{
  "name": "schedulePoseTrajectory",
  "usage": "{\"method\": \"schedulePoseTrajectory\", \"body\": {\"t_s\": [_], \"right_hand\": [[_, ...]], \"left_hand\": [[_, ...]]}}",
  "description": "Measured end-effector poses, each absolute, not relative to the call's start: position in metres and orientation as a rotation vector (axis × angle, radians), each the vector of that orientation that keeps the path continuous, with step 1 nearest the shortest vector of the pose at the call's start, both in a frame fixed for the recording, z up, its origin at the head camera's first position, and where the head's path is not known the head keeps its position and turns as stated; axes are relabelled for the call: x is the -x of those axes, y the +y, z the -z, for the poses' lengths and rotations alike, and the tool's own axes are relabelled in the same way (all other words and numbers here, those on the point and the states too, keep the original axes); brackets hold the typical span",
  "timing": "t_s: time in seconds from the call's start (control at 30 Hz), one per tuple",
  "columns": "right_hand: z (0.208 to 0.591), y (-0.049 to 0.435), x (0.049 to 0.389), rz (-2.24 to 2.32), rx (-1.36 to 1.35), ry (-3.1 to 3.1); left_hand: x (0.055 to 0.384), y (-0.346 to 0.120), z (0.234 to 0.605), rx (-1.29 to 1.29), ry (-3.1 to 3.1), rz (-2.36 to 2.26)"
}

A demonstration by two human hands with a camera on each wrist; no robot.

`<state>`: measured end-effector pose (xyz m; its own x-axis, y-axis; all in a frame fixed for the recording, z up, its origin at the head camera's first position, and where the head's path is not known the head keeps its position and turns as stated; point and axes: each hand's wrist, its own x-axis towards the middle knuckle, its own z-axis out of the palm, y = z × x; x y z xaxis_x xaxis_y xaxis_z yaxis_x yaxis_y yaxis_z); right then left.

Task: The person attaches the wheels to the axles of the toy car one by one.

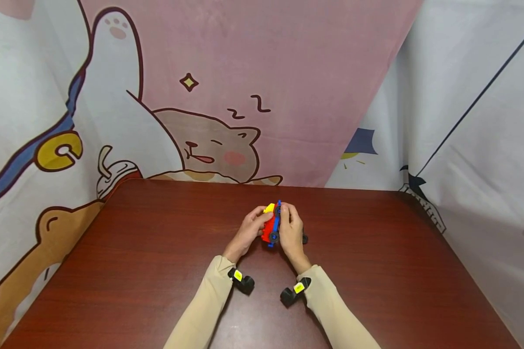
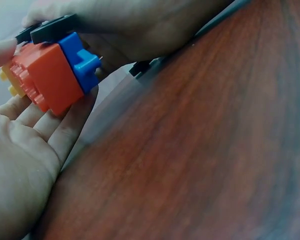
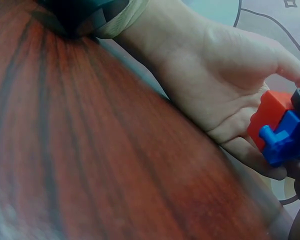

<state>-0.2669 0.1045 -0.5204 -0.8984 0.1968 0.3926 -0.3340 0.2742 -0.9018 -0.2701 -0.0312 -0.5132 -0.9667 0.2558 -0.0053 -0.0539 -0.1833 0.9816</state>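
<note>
Both hands hold a toy block car between them, above the table's middle. Its red block body (image 1: 267,230) is joined to a blue base (image 1: 276,220) with black wheels (image 2: 55,28), and a yellow block (image 1: 269,208) sits at the far end. The car is tipped on its side, wheels toward the right hand. My left hand (image 1: 246,233) grips the red and yellow side, thumb on top and fingers underneath. My right hand (image 1: 292,236) holds the blue wheeled side, fingers partly hidden behind the car. A blue hitch-like peg (image 3: 266,133) sticks out of the near end.
A small black wheel-like piece (image 1: 304,239) shows just right of the right hand. The brown wooden table (image 1: 166,271) meets a cartoon-printed cloth (image 1: 288,97) at its back and sides. Each wrist wears a black camera (image 1: 244,284) on a strap.
</note>
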Motion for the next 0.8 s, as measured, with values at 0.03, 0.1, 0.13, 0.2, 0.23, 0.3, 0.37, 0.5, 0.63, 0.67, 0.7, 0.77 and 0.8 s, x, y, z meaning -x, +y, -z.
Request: {"method": "schedulePoseTrajectory", "body": {"t_s": [0.03,0.1,0.13,0.2,0.23,0.3,0.37,0.5,0.63,0.67,0.7,0.77,0.8], "right_hand": [[0.5203,0.1044,0.2666,-1.664,-0.119,-2.114],[0.5199,0.1044,0.2662,-1.668,-0.115,-2.106],[0.5199,0.1044,0.2661,-1.673,-0.117,-2.102],[0.5197,0.1043,0.2659,-1.681,-0.115,-2.101],[0.5197,0.1044,0.2659,-1.684,-0.111,-2.103],[0.5197,0.1047,0.2656,-1.685,-0.101,-2.113],[0.5205,0.1053,0.2659,-1.686,-0.089,-2.117],[0.5213,0.1063,0.2663,-1.71,-0.093,-2.104],[0.5225,0.1068,0.2673,-1.737,-0.098,-2.113],[0.5228,0.1068,0.2675,-1.737,-0.096,-2.123],[0.5229,0.1066,0.2677,-1.731,-0.094,-2.129],[0.5229,0.1063,0.2676,-1.719,-0.093,-2.141],[0.5227,0.1061,0.2674,-1.715,-0.094,-2.141]], "left_hand": [[0.2701,-0.0315,0.5131,-0.248,1.852,-2.262],[0.2706,-0.0321,0.5132,-0.27,1.818,-2.272],[0.2707,-0.0323,0.5131,-0.283,1.806,-2.275],[0.2712,-0.0325,0.5129,-0.291,1.77,-2.282],[0.2713,-0.0325,0.5128,-0.289,1.75,-2.289],[0.2713,-0.0322,0.5123,-0.288,1.725,-2.297],[0.2712,-0.0316,0.5122,-0.276,1.725,-2.302],[0.2703,-0.0311,0.5122,-0.276,1.76,-2.311],[0.27,-0.0314,0.512,-0.271,1.757,-2.324],[0.27,-0.0316,0.5118,-0.269,1.756,-2.326],[0.2698,-0.0318,0.5113,-0.263,1.757,-2.327],[0.2694,-0.032,0.5108,-0.253,1.762,-2.326],[0.2695,-0.0321,0.5107,-0.246,1.77,-2.321]]}}
